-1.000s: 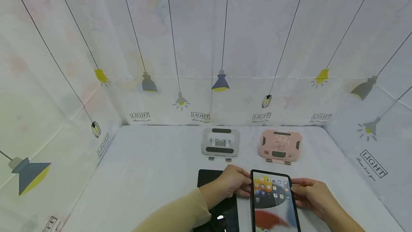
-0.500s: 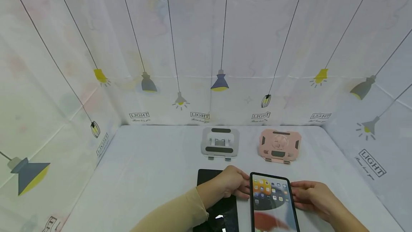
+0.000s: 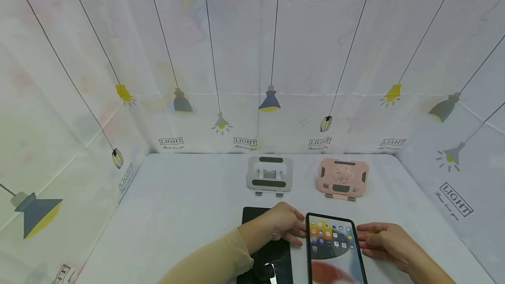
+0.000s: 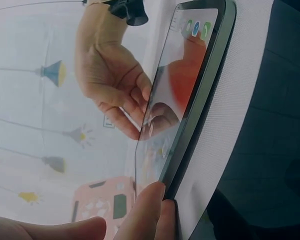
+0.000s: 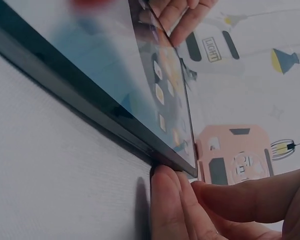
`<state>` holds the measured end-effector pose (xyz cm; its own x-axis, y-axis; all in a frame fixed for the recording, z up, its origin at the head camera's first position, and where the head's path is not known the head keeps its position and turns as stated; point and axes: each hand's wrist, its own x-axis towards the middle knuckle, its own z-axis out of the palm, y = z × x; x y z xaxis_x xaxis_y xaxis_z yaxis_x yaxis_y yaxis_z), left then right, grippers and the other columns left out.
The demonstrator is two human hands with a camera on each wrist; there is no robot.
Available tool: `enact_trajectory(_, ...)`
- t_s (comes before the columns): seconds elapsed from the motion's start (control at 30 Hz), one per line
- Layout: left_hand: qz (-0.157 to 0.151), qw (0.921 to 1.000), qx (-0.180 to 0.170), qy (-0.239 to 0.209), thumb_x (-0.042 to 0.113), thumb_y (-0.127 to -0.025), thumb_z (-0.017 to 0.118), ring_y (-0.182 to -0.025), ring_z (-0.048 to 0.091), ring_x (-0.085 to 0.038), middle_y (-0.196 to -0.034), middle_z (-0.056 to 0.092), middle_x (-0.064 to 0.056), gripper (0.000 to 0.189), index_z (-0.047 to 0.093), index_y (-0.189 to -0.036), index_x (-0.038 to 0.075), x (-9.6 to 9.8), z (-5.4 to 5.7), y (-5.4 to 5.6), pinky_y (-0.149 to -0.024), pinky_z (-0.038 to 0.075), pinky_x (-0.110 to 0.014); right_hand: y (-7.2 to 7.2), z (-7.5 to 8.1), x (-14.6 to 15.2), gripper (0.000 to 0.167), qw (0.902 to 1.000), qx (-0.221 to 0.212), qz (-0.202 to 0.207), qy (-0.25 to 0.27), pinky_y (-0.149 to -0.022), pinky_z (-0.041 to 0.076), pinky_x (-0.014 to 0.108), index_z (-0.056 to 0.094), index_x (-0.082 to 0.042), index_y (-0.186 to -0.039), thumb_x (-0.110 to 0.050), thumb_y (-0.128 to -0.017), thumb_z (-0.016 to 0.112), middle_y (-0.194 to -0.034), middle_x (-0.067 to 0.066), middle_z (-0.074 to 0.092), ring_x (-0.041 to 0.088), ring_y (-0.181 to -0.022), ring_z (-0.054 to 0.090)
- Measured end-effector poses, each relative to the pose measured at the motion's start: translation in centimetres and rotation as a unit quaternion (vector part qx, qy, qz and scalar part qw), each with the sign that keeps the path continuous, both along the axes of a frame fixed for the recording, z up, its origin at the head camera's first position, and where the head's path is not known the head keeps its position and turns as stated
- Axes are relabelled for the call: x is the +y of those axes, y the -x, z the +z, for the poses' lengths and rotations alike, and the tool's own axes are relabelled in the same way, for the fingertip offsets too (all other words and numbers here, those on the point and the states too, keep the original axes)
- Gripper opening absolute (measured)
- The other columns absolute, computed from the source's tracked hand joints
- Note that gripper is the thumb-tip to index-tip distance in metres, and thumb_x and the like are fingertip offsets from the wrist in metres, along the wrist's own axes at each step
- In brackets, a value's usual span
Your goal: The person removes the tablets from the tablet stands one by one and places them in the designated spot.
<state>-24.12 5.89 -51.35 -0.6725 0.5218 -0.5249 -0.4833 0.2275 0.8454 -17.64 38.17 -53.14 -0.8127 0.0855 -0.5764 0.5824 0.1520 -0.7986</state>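
A tablet [image 3: 333, 249] with a lit screen of app icons lies face up on the white table, its near end cut off by the frame. Beside its left edge my left hand [image 3: 286, 222] has loosely extended fingers, and in the left wrist view its fingertips [image 4: 147, 205] are right at the dark edge. My right hand [image 3: 388, 242] is at the opposite side; its relaxed fingers [image 5: 167, 195] meet the edge near the far corner in the right wrist view. Under my left forearm lies a flat, glossy black panel [image 3: 276, 257], partly hidden.
Behind the tablet stand a grey-white folding stand [image 3: 270, 175] with dark pads and a pink one [image 3: 343, 179] to its right. A white cloth [image 3: 236, 56] printed with hanging lamps encloses the table [image 3: 177, 205] at the back and sides.
The tablet has shifted slightly toward the person, its far edge now lower in the head view. Fingers of both hands have loosened at its edges. The stands have stayed put.
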Motion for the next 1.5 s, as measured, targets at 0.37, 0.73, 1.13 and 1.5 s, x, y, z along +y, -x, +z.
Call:
enact_trajectory(0.37, 0.017, 0.9997, -0.005, -0.017, -0.005, -0.099, 0.068, -0.084, 0.080, -0.018, -0.105, 0.080, -0.018, 0.025, 0.072, -0.124, -0.004, -0.4, -0.2, -0.3, -0.076, 0.069, -0.029, 0.0, 0.2, 0.5, 0.048, 0.9999, -0.011, 0.007, 0.007, -0.087, 0.069, 0.042, 0.055, 0.014, -0.145, 0.001, -0.100, 0.064, -0.108, 0.012, 0.082, 0.023, -0.094, 0.079)
enact_trajectory(0.73, 0.008, 0.9984, -0.017, -0.054, -0.007, -0.099, 0.067, -0.100, 0.081, -0.024, -0.110, 0.079, -0.020, 0.030, 0.070, -0.128, -0.009, -1.0, -0.8, -0.3, -0.088, 0.068, -0.040, -0.4, 0.2, 1.5, 0.046, 0.9980, -0.023, 0.026, 0.053, -0.090, 0.069, 0.046, 0.058, 0.008, -0.145, -0.004, -0.102, 0.066, -0.111, 0.009, 0.083, 0.027, -0.098, 0.080)
enact_trajectory(1.13, 0.004, 0.9984, -0.015, -0.055, -0.004, -0.099, 0.069, -0.106, 0.081, -0.029, -0.112, 0.081, -0.021, 0.030, 0.070, -0.128, -0.008, -1.4, -0.8, -0.1, -0.089, 0.068, -0.038, -0.4, 0.4, 2.1, 0.043, 0.9941, -0.028, 0.048, 0.093, -0.093, 0.068, 0.047, 0.058, 0.006, -0.145, -0.005, -0.104, 0.065, -0.114, 0.009, 0.083, 0.027, -0.101, 0.080)
enact_trajectory(1.5, 0.011, 0.9965, 0.052, -0.064, 0.007, -0.104, 0.068, -0.112, 0.080, -0.032, -0.123, 0.078, -0.020, 0.040, 0.062, -0.142, -0.005, -2.2, -0.5, 0.0, -0.092, 0.067, -0.039, 0.2, 1.1, 1.2, 0.065, 0.9990, -0.003, 0.044, -0.006, -0.091, 0.068, 0.047, 0.042, 0.011, -0.156, 0.003, -0.096, 0.067, -0.127, 0.019, 0.078, 0.028, -0.101, 0.079)
